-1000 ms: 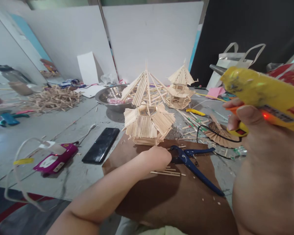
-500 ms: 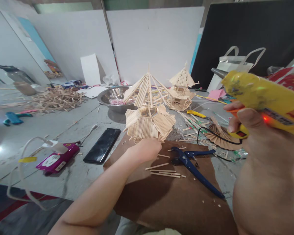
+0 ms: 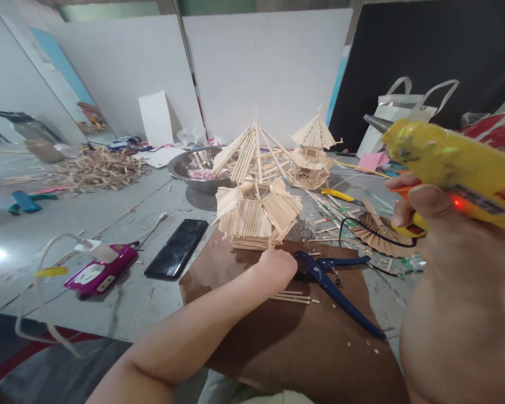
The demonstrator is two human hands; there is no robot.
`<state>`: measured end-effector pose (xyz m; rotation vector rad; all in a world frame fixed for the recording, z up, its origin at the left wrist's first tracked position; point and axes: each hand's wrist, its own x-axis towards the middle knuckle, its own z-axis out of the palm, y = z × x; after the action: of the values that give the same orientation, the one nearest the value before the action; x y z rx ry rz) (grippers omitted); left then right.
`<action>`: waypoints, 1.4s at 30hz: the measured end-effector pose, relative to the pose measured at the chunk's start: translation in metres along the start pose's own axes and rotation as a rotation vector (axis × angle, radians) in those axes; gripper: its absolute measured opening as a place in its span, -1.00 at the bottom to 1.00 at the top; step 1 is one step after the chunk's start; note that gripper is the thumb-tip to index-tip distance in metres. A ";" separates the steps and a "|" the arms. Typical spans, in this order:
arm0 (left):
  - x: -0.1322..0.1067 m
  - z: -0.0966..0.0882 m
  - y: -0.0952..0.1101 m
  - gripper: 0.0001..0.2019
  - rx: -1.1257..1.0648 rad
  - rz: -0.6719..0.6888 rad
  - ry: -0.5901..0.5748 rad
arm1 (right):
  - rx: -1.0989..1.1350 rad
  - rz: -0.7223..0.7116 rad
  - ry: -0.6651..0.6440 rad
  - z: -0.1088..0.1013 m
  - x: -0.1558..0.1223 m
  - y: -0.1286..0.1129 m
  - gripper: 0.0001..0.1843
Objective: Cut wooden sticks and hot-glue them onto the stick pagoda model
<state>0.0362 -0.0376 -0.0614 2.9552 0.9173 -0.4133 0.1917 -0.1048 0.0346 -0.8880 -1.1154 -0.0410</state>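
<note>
My right hand (image 3: 435,210) is wrapped round a yellow hot glue gun (image 3: 450,163), raised at the right with its nozzle pointing left and a red light glowing. My left hand (image 3: 280,270) is closed low over the brown board (image 3: 252,350), just in front of a pavilion model made of thin wooden sticks (image 3: 252,216). Its fingertips are hidden, so I cannot make out what they hold. Beside that hand lies a blue-handled cutter (image 3: 332,289). Several loose wooden sticks (image 3: 292,299) lie just below the hand, partly covered by it.
A second stick pavilion (image 3: 313,151) and a steel bowl (image 3: 183,168) stand behind. Left of the board are a black phone (image 3: 177,248) and a purple power strip (image 3: 103,272) with a white cable. A heap of sticks (image 3: 103,168) lies farther left; a folded paper fan (image 3: 376,230) lies right.
My left hand has moved right and slightly towards me, away from the front of the pavilion's base and over the loose sticks. The glue gun stays nearly still.
</note>
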 end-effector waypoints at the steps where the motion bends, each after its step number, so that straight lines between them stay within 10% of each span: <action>1: -0.002 -0.002 -0.001 -0.87 -0.007 0.004 -0.004 | 0.005 0.001 -0.006 0.000 0.000 0.000 -0.91; 6: -0.034 -0.037 -0.021 -0.91 -0.313 0.061 0.142 | -0.009 0.023 -0.011 0.001 0.001 -0.002 -0.90; 10: -0.058 -0.061 -0.038 -0.92 -1.040 0.120 0.333 | -0.052 0.106 -0.002 0.002 0.000 -0.003 -0.88; 17: -0.046 -0.055 -0.038 -0.78 -1.822 0.034 0.804 | 0.116 0.390 -0.076 0.008 -0.007 0.006 -0.82; 25: -0.047 -0.058 -0.024 -0.81 -1.833 0.055 0.875 | 0.072 0.481 -0.303 0.036 -0.029 0.014 -0.77; 33: -0.061 -0.062 -0.082 -0.86 -1.592 -0.129 1.732 | 0.113 0.485 -0.195 0.034 -0.029 0.017 -0.78; 42: -0.039 -0.038 -0.087 -0.78 -1.435 -0.384 1.669 | 0.161 0.523 -0.239 0.029 -0.028 0.021 -0.80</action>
<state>-0.0339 0.0170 -0.0101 1.1820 0.9355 1.9472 0.1655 -0.0830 0.0044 -1.0326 -1.0571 0.5911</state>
